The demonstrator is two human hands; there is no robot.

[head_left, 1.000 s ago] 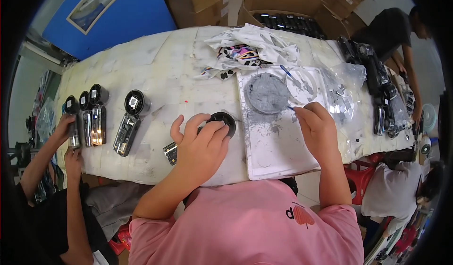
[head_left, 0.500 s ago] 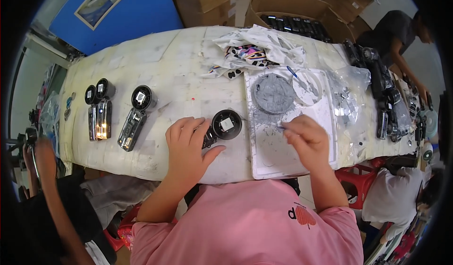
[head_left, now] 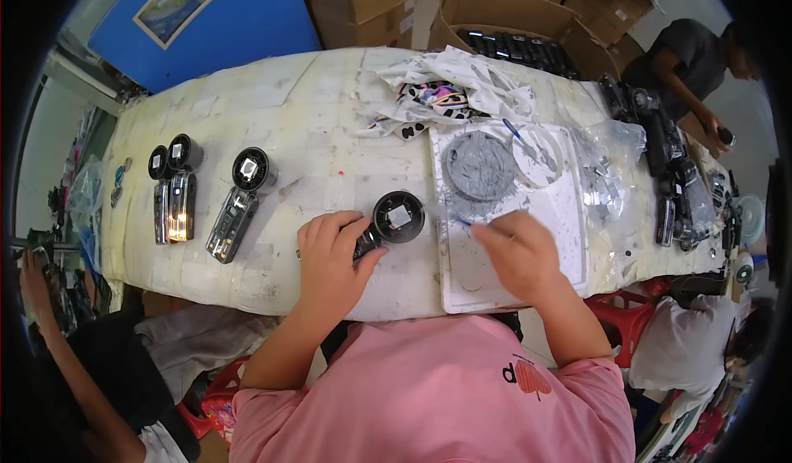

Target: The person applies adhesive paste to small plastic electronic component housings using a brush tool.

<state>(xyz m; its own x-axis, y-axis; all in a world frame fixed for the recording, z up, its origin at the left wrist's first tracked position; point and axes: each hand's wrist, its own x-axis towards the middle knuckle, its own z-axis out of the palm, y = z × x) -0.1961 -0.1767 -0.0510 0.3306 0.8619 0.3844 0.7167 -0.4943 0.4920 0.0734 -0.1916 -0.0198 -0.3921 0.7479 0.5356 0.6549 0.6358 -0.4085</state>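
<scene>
My left hand (head_left: pixel 328 258) is closed around the body of a black handheld device with a round head (head_left: pixel 399 216); a pale square shows inside the head. Most of the body is hidden under the fingers. My right hand (head_left: pixel 521 255), slightly blurred, pinches a thin blue stick (head_left: pixel 464 222) over the left part of a white tray (head_left: pixel 540 285). In that tray sit a round dish of grey paste (head_left: pixel 478 166) and a white round lid (head_left: pixel 544 168) smeared with grey. A blue-handled tool (head_left: pixel 511 128) rests across the lid.
Left on the table lie a similar device (head_left: pixel 233 225) and two more (head_left: pixel 181 207), lights glowing there. Crumpled patterned cloth (head_left: pixel 450 96) lies behind the tray. Plastic bags (head_left: pixel 615 158) and black devices (head_left: pixel 672 174) crowd the right. Other people sit at both sides; cardboard boxes (head_left: pixel 528 17) stand behind.
My right hand has moved left with the blue stick, toward the device. My left hand keeps its hold and has shifted slightly. The co-worker at the far right now holds a dark object.
</scene>
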